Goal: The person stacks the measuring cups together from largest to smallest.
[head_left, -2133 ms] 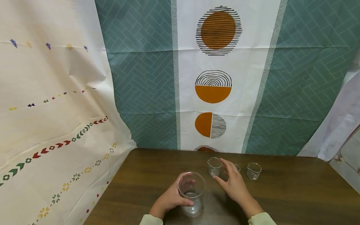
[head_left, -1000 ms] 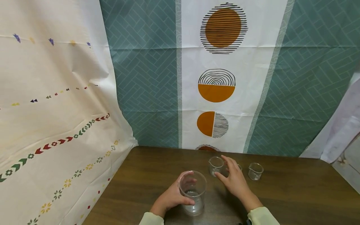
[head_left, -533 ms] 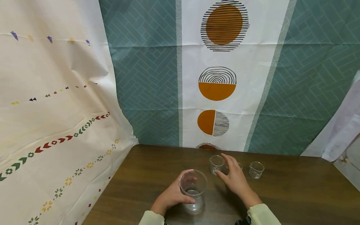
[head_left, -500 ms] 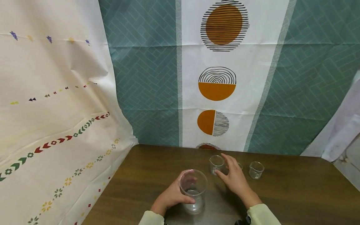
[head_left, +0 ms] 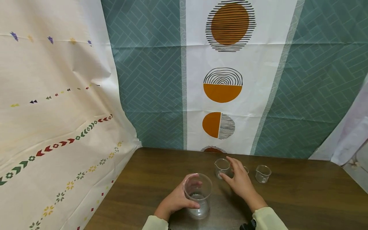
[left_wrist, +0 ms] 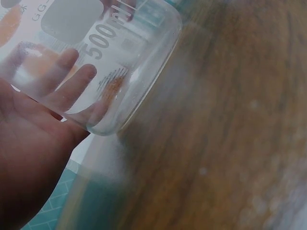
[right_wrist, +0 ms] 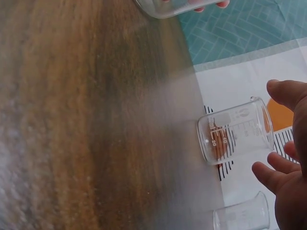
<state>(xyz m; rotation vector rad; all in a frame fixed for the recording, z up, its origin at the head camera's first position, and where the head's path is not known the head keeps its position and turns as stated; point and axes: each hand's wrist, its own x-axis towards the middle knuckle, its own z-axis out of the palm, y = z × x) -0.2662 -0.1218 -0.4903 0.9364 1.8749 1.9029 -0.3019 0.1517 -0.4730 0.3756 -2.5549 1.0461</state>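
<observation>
My left hand (head_left: 179,196) wraps round the large glass beaker (head_left: 201,212), thumb in front and fingers behind. In the left wrist view, that beaker (left_wrist: 158,52) carries a 500 ml mark, and my fingers show through its clear wall. My right hand (head_left: 241,182) is spread by the rim of a small glass beaker (head_left: 220,172). Seen from the right wrist, the thumb and fingertips lie on either side of this graduated beaker's (right_wrist: 235,132) mouth end, with visible gaps to the glass. All these beakers stand upright.
Another small beaker (head_left: 246,170) is mostly hidden behind my right hand. Farther right stands one more small beaker (head_left: 263,175). The brown wooden table (head_left: 302,191) reaches back to a patterned green and white cloth (head_left: 152,95); a cream cloth (head_left: 69,127) hangs along the left.
The head view shifts slightly, so the scene sits a little differently in the frame. Both hands and the beakers otherwise keep their places.
</observation>
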